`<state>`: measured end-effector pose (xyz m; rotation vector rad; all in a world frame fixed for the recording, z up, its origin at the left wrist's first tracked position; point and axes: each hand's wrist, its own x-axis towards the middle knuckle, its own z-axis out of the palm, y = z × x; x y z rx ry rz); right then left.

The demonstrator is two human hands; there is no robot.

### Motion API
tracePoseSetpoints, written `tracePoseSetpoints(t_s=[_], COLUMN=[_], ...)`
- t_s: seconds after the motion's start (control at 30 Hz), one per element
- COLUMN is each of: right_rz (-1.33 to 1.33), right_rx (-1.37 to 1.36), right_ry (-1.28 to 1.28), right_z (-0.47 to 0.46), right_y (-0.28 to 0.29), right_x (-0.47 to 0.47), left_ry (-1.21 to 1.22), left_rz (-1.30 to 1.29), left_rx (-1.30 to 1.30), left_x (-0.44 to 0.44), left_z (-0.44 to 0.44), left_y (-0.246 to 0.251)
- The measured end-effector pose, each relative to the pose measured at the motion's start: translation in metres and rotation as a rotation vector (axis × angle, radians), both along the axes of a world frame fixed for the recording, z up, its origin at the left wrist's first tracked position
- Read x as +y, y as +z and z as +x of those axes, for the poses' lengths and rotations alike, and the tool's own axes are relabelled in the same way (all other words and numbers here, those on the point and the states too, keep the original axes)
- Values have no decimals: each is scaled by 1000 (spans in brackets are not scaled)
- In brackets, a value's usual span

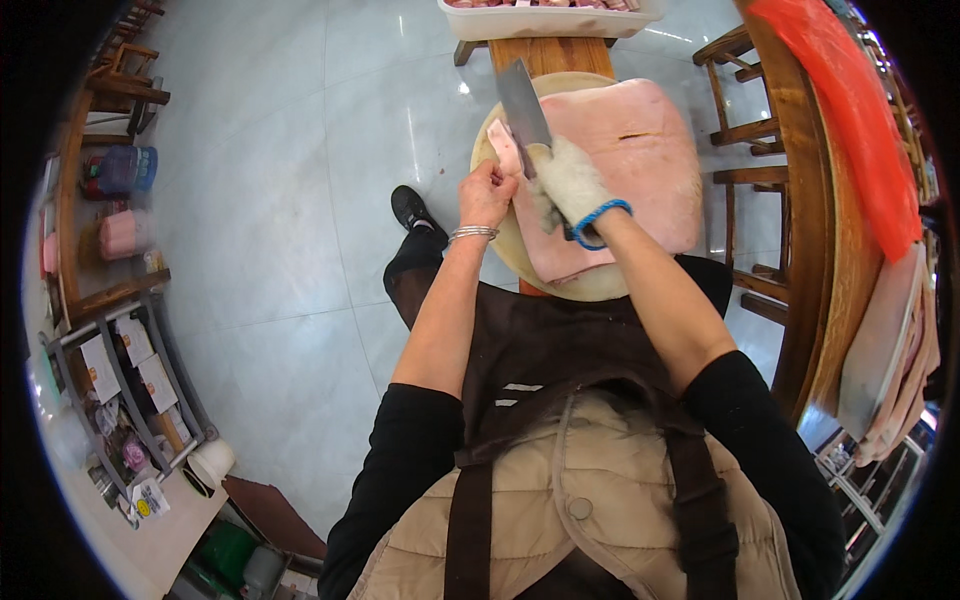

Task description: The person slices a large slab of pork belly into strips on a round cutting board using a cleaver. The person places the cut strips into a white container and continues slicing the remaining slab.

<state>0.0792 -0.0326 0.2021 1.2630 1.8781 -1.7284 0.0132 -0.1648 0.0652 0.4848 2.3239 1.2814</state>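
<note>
A large slab of raw meat with pale pink skin upward covers most of a round chopping board, which rests on a wooden bench. My right hand, in a whitish knitted glove with a blue cuff, grips a cleaver with a broad steel blade. The blade stands over the slab's left edge. Just left of it, my bare left hand, with bangles at the wrist, pinches the lower end of a narrow strip of skin-on meat. Whether the strip is fully separate from the slab cannot be told.
Beyond the board, a white plastic tub holds cut meat pieces. At the right stand wooden stools and a wooden table with red plastic and more slabs of meat. A shelf rack is at the left.
</note>
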Motion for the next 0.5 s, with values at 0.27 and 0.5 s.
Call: tracePoseSetpoints(t_s=[0.27,0.5], right_rz=[366,429], right_rx=[-78,-121], right_ry=[305,293], right_z=[131,158], right_y=[14,-8], right_x=[-35,-68], left_ry=[123,45], left_rz=[60,9], left_rx=[-228,-160], left_x=[-13,-17], left_z=[14,36], left_y=[-3,-4])
